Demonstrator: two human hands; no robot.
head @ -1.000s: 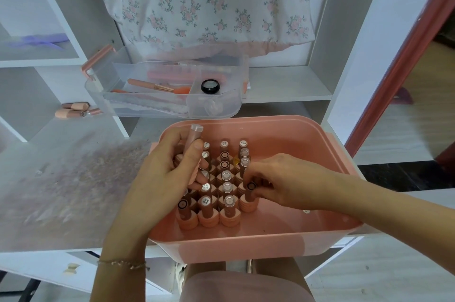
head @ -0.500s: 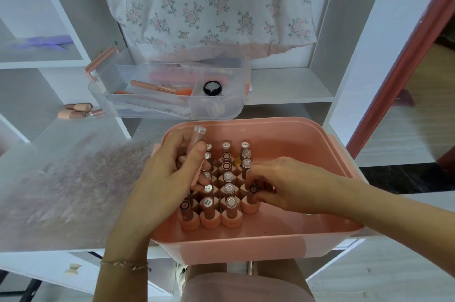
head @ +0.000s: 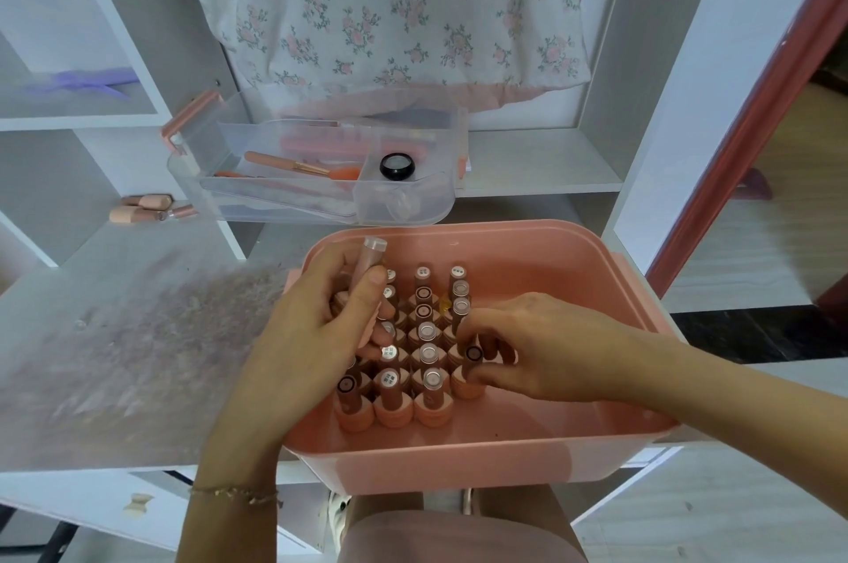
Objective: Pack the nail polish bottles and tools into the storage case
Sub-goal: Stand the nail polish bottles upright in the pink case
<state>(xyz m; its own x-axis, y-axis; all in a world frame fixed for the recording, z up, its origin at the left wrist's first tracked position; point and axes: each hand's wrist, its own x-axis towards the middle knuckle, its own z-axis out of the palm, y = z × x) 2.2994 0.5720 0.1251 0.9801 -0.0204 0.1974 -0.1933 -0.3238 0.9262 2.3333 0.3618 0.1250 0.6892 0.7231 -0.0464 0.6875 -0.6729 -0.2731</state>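
Right hand fingers, same bottle.

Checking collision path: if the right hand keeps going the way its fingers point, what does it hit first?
The right hand points leftward; beyond the bottle it pinches, it would likely meet the neighbouring upright bottle, though depth is unclear.

pink case, peach-pink bottles, floral white cloth.
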